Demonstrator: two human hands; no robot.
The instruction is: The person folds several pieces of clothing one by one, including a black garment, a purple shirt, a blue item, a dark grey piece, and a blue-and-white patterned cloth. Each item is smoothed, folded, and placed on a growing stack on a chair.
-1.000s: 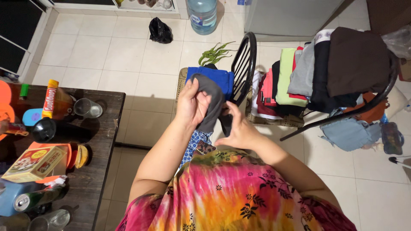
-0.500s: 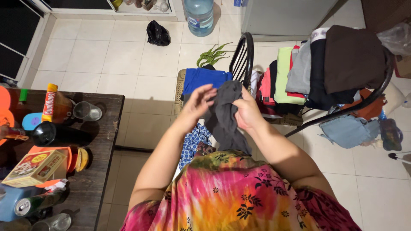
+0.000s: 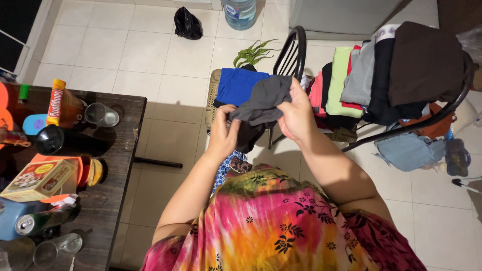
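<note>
We hold a dark grey garment [image 3: 263, 103] between both hands, above the black chair [image 3: 291, 55] with a blue cloth [image 3: 236, 85]. Our left hand [image 3: 223, 133] pinches its lower edge with closed fingers. Our right hand [image 3: 297, 114] grips its upper right part, fingers closed around the fabric.
</note>
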